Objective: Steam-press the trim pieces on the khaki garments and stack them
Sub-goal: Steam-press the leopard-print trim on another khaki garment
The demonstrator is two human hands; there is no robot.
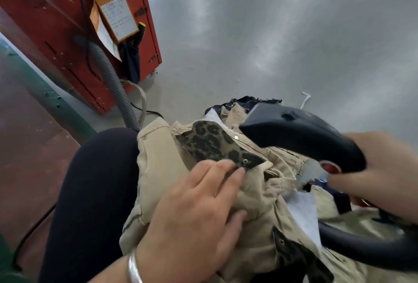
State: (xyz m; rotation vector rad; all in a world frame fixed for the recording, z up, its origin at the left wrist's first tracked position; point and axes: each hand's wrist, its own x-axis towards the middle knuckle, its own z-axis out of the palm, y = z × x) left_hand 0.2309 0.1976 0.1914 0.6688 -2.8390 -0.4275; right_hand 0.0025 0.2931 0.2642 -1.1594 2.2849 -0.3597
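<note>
Left hand [194, 212] lies flat, fingers straight, pressing crumpled khaki cotton garments [158, 169] — fingertips touching the leopard-print trim tab [217, 144]. Right hand [375, 169] grips a dark blue handheld steamer [298, 133] just beyond the tab.

khaki garments [226, 203] on lap [95, 192], grey floor [271, 34]

Khaki garment [158, 169] was matt woven cloth; leopard-print trim [214, 144] looked soft, napped; steamer handle [305, 138] was matt dark plastic.
</note>
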